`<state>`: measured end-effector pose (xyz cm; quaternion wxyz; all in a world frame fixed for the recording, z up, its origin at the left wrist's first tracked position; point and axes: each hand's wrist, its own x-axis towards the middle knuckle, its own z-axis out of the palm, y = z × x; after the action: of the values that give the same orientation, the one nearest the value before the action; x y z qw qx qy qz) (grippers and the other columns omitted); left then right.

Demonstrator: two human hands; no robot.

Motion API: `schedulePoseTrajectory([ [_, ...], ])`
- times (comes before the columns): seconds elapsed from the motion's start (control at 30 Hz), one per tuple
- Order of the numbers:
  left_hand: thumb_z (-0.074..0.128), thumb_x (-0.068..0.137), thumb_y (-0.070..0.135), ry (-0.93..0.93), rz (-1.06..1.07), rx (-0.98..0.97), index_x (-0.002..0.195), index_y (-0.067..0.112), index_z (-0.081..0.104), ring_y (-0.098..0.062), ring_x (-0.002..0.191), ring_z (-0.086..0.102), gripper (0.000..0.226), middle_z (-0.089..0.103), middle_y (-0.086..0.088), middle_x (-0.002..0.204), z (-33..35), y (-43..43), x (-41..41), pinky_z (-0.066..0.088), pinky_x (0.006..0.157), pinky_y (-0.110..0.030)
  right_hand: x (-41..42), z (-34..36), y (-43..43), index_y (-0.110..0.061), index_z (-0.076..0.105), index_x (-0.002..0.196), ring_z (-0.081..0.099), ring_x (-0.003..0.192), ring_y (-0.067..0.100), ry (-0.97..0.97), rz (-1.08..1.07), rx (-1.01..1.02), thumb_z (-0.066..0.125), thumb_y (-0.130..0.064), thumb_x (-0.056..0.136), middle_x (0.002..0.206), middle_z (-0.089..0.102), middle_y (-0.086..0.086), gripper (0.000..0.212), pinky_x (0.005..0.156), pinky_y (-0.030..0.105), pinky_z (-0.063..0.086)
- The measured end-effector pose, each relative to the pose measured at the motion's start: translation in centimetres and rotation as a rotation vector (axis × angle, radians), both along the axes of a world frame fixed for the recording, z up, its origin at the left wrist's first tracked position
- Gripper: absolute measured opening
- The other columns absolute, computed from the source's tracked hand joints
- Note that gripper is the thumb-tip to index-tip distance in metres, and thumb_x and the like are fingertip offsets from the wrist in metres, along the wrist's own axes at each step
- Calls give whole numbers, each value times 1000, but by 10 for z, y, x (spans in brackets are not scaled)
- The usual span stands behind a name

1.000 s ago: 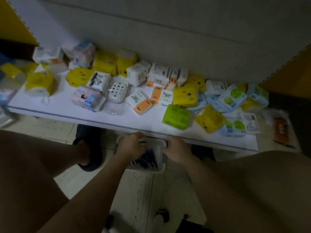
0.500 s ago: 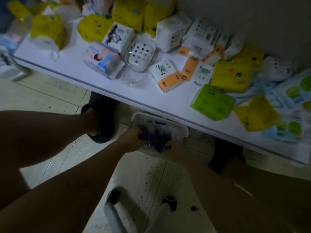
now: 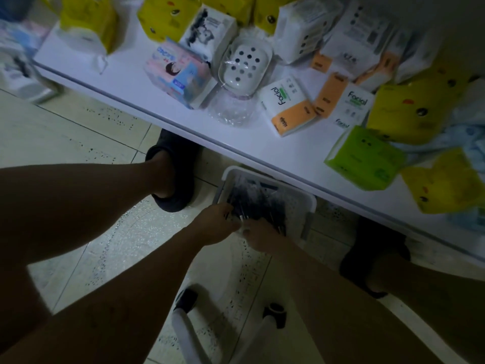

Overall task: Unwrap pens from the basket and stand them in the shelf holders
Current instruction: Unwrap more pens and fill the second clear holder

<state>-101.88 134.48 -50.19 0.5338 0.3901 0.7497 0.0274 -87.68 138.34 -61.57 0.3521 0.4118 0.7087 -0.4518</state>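
Note:
A white plastic basket point(image 3: 308, 203) sits on the tiled floor, half under the front edge of the low white shelf point(image 3: 157, 101). It holds a heap of dark pens in clear wrapping point(image 3: 259, 199). My left hand point(image 3: 214, 224) reaches into the basket's near side, fingers curled on a wrapped pen at the heap's edge. My right hand point(image 3: 262, 236) meets it at the near rim, fingers closed on the same wrapped bundle. The dim light and blur hide the exact grip. No pen holders are in view.
The shelf carries tissue packs in yellow point(image 3: 417, 111), green point(image 3: 364, 156) and orange-white point(image 3: 288, 106), a white soap dish point(image 3: 245, 65) and a crumpled clear wrapper point(image 3: 232, 111). My feet in dark slippers point(image 3: 175, 169) flank the basket. White stool legs point(image 3: 189, 332) stand below.
The camera tipped down toward the floor. Both hands moved from the basket's rim into the near side of the pen heap and closed together on a wrapped pen.

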Motion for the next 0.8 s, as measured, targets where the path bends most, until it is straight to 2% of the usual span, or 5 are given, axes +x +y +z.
schedulePoseTrajectory([
  [0.17,58,93,23,16,4,14,124,6,56,-21,102,53,36,57,-12,117,1,-3,-2,39,74,-25,-8,14,3,-3,59,107,34,61,17,-11,-44,52,36,-11,100,74,41,5,26,71,35,34],
  [0.3,56,94,22,4,-4,13,126,9,55,-22,110,54,35,56,-11,126,-1,-2,-1,41,78,-23,0,36,4,-12,46,68,34,60,16,77,-209,71,40,-7,98,66,36,3,31,67,34,36],
  [0.47,54,92,21,4,-64,7,108,9,64,-21,89,58,22,63,-13,109,-25,7,9,50,75,-31,20,75,4,-13,67,90,59,73,14,202,-731,210,63,-24,90,84,66,2,11,58,21,43],
  [0.63,54,92,18,20,-197,-2,117,12,62,-20,97,55,27,60,-8,113,-48,17,15,44,76,-26,39,112,8,-18,56,86,53,67,9,209,-820,431,62,-26,92,73,54,-6,12,54,20,36],
  [0.8,54,93,29,-20,-231,-50,127,14,55,-31,113,54,37,58,-14,125,-72,27,20,47,97,-42,45,135,7,-15,56,98,52,71,11,283,-931,443,55,-22,96,80,54,-4,7,54,16,34],
])
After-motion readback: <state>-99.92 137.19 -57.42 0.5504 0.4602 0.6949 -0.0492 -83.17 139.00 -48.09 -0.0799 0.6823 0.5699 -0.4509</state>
